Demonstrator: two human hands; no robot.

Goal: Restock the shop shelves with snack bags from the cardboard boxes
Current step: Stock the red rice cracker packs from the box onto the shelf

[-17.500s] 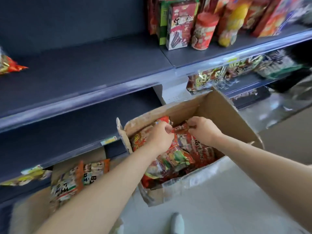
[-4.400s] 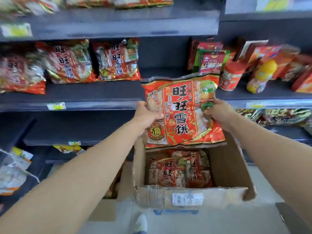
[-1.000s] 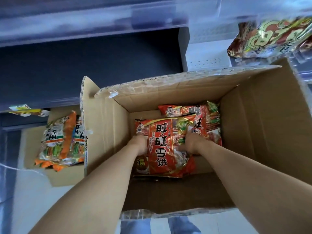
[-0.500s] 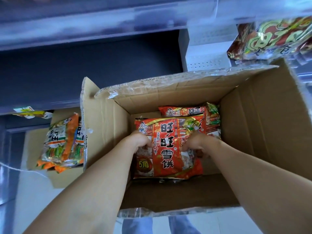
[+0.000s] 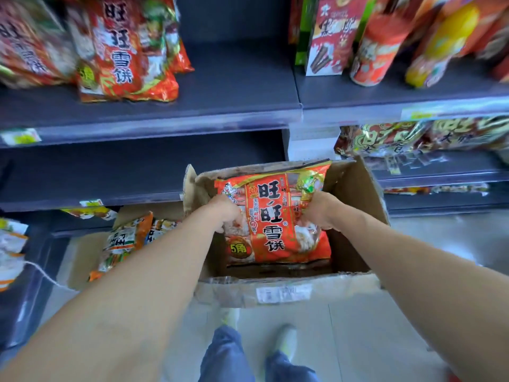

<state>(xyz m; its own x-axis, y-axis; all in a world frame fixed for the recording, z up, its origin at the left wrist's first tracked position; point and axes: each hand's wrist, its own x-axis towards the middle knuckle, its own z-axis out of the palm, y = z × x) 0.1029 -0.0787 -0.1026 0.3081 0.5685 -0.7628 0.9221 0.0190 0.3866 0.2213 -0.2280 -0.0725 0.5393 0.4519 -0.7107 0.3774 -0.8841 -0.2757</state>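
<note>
1. Left hand point(image 5: 224, 213): fingers curled round the left edge of the red snack bag point(image 5: 275, 224), gripping it.
2. Right hand point(image 5: 321, 210): grips the bag's right edge in the same manner; neither hand is free.
3. Snack bag: held upright with its printed face toward the person. Its lower part sits within the walls of the open cardboard box point(image 5: 355, 194) on the floor.
4. Likely destination: the bare stretch of the upper shelf point(image 5: 234, 86), between the matching bags point(image 5: 124, 56) at left and the tall carton point(image 5: 330, 40) at right.
5. Recommended handling: raise the bag straight up until its bottom seam clears the box wall. Hold it by the side edges so the contents are not crushed. Stand it face-out just beside the matching bags.
6. Second box point(image 5: 80, 260), holding orange bags point(image 5: 126, 238), lies to the left and plays no part in this step.
</note>
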